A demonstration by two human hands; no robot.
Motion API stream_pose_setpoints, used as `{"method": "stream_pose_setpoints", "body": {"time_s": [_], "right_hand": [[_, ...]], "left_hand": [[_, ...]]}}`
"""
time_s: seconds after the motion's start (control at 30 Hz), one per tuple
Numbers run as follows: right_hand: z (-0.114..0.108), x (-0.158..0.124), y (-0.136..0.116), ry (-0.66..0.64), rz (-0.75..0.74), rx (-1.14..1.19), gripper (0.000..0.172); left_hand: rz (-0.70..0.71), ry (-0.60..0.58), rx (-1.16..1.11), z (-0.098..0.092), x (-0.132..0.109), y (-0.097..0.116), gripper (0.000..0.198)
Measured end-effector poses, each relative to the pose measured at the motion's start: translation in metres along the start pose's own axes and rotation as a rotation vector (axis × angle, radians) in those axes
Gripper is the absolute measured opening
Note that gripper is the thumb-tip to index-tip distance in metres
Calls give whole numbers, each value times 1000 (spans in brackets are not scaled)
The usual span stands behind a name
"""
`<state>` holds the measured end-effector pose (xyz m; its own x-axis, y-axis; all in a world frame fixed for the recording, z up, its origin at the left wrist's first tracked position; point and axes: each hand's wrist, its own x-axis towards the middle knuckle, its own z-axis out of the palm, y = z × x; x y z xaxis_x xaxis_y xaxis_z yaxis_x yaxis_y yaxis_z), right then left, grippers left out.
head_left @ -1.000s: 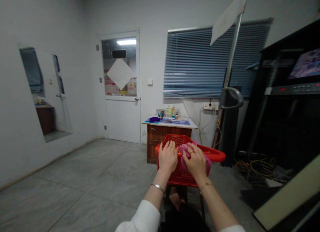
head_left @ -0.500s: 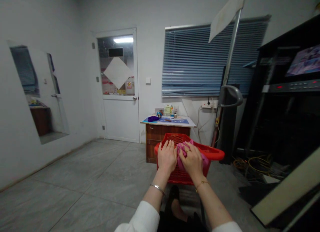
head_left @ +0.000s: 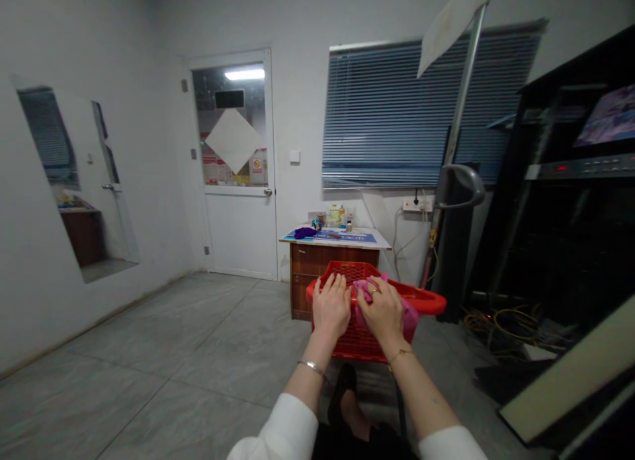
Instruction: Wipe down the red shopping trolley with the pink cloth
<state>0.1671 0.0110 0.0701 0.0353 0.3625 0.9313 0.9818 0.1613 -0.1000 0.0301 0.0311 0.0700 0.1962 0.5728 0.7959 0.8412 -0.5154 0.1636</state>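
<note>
left hand [head_left: 331, 306]: flat, fingers straight and together, palm down on the near rim of the red basket [head_left: 427, 303]. it holds nothing.

right hand [head_left: 383, 312]: lies over the pink cloth [head_left: 364, 288], fingers bent onto it, ring showing. you press it against the rim, but the underside is hidden, so i cannot tell whether it is pinched or only pressed.

cloth: draped on the near rim between your two hands. a fold pokes up by your right fingertips and a strip shows past the right of that hand.

change over the last second: small. both hands have kept their places on the rim. the right has drawn in toward the left, so the thumbs now nearly meet. less cloth shows below and to the right of your right hand, and it looks more gathered under the palm. my reading is that the cloth is being bunched at the rim and has not been lifted off.

around: the basket stands in front of your knees. the desk [head_left: 317, 261] with small items is just behind it, under the blinds [head_left: 387, 116]. the door [head_left: 241, 228] is to the left.
</note>
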Motion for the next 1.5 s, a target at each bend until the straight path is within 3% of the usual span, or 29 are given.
{"method": "stream_pose_setpoints", "body": {"time_s": [0.07,0.13,0.23,0.3,0.4,0.5,0.57,0.67,0.8,0.9,1.03,1.17,1.27,1.4,1.5], "right_hand": [[-2,0,2,-35,-27,15,27],[-7,-2,23,-50,11,11,28],[-15,-3,62,-37,173,-39,28],[-17,-1,70,-31,266,-84,29],[-13,1,46,-25,270,-113,28],[-8,1,4,-33,146,-83,28],[-8,1,-9,-66,73,-51,28],[-14,1,7,-116,96,-24,27],[-22,5,47,-137,323,-53,29],[-21,6,45,-116,373,-82,29],[-12,4,2,-66,190,-15,30],[-9,3,-26,-141,-7,60,31],[-13,3,-6,-165,-6,68,31],[-22,1,47,-117,194,-14,30],[-23,0,56,-76,289,-88,30]], "left_hand": [[9,-3,5,-1,0,-2,38],[8,-4,7,-2,1,-3,38],[-9,6,-2,-2,0,-1,37],[-30,23,-12,0,0,2,37],[-60,43,-16,2,-1,5,37],[-60,38,-8,-1,-2,3,38],[-49,26,1,-4,-2,-1,38],[-29,5,14,-8,-4,-8,38],[-34,-6,24,-8,-5,-11,39],[-50,-5,23,-6,-5,-9,39],[-61,5,9,-6,-5,-7,40],[-50,4,20,-8,-3,-12,41],[-48,-3,34,-9,-3,-17,41],[-53,5,37,-6,-3,-20,41],[-59,29,28,-3,-4,-16,40]]}}
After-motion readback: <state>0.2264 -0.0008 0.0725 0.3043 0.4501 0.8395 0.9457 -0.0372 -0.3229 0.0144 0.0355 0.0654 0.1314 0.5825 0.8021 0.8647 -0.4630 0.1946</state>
